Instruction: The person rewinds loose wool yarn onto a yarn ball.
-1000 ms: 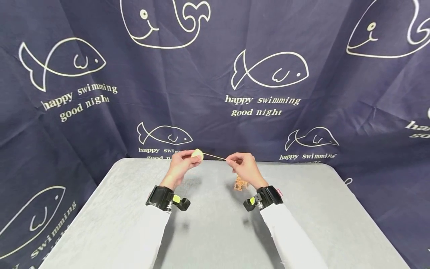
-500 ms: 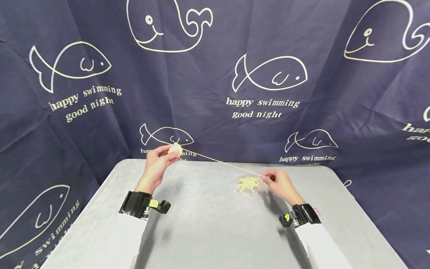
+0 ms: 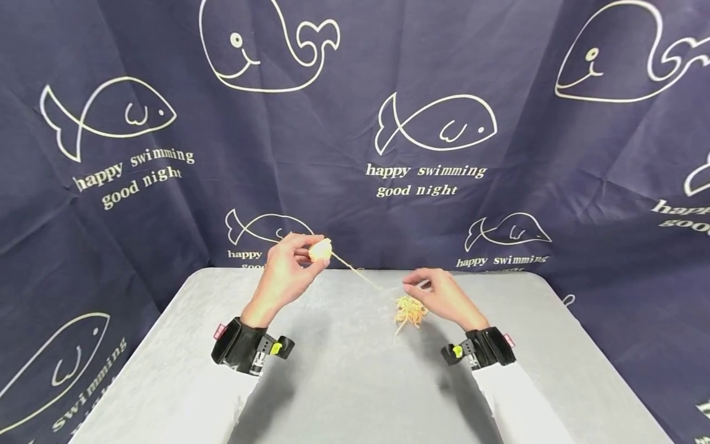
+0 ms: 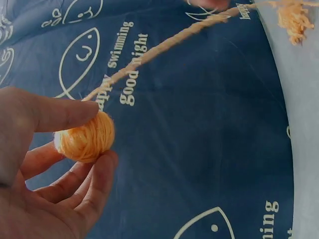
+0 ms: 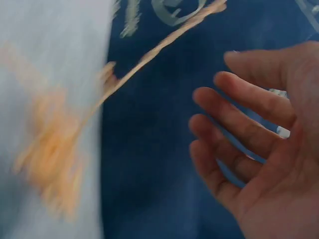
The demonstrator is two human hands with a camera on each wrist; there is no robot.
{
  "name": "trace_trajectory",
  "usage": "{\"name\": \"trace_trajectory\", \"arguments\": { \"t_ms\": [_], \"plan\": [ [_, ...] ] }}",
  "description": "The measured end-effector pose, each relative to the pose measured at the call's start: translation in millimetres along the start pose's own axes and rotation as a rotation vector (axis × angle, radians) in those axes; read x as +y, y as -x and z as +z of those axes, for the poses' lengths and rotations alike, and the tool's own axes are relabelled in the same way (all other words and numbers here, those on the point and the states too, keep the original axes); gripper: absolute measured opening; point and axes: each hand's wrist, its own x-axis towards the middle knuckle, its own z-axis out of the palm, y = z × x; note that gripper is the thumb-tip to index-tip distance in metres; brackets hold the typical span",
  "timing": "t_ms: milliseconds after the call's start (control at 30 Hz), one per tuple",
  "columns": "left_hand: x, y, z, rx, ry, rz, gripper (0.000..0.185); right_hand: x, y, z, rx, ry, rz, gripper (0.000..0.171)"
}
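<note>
My left hand (image 3: 288, 271) pinches a small ball of pale orange yarn (image 3: 320, 251) between thumb and fingers, raised above the table's far edge. In the left wrist view the yarn ball (image 4: 85, 139) sits between my thumb and fingertips. A single strand (image 3: 360, 277) runs from the ball down and right to a loose tangle of yarn (image 3: 409, 310) lying on the grey table (image 3: 355, 382). My right hand (image 3: 438, 295) hovers just above the tangle with its fingers relaxed and apart. In the right wrist view the right hand (image 5: 259, 149) holds nothing; the strand (image 5: 159, 47) passes beside it.
A dark blue cloth (image 3: 432, 135) printed with white fish, whales and words hangs behind and around the table. Black wrist straps (image 3: 244, 348) sit on both forearms over white sleeves.
The right hand has let go of the strand and opened, moving left over the tangle. The left hand with the ball has moved right, and the strand has gone slack.
</note>
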Motion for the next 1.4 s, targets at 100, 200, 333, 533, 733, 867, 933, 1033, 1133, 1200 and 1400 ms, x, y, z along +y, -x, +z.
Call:
{"name": "trace_trajectory", "arguments": {
  "t_ms": [100, 200, 333, 533, 733, 867, 933, 1033, 1133, 1200, 1400],
  "plan": [
    [2.4, 0.1, 4.2, -0.009, 0.013, -0.001, 0.043, -25, -16, 9, 0.076, -0.119, -0.073, 0.010],
    [2.6, -0.5, 10.3, -0.025, 0.034, 0.002, 0.043, -47, -31, 22, 0.121, -0.254, -0.126, 0.011],
    [2.1, -1.7, 18.5, -0.042, 0.060, 0.006, 0.043, -63, -47, 38, 0.146, -0.363, -0.149, 0.012],
    [-0.4, -3.2, 23.9, -0.056, 0.069, -0.007, 0.043, -71, -56, 51, 0.121, -0.428, -0.109, 0.012],
    [-9.9, -8.0, 22.8, -0.053, 0.158, -0.105, 0.041, -80, -51, 42, 0.139, -0.467, -0.106, 0.006],
    [-19.7, -12.0, 19.4, -0.011, 0.304, -0.231, 0.040, -82, -46, 32, 0.162, -0.459, -0.111, 0.005],
    [-24.4, -14.2, 18.2, 0.010, 0.388, -0.280, 0.040, -76, -45, 30, 0.171, -0.453, -0.102, 0.006],
    [-28.7, -17.2, 16.9, 0.040, 0.530, -0.340, 0.041, -59, -47, 30, 0.190, -0.450, -0.071, 0.007],
    [-28.8, -19.3, 15.9, 0.067, 0.668, -0.386, 0.042, -39, -51, 32, 0.223, -0.467, -0.044, 0.008],
    [-28.2, -19.7, 15.7, 0.077, 0.769, -0.403, 0.043, -26, -53, 35, 0.250, -0.498, -0.025, 0.008],
    [-26.7, -18.1, 19.1, 0.123, 1.058, -0.456, 0.031, -15, -51, 35, 0.303, -0.576, 0.012, 0.012]
  ]
}}
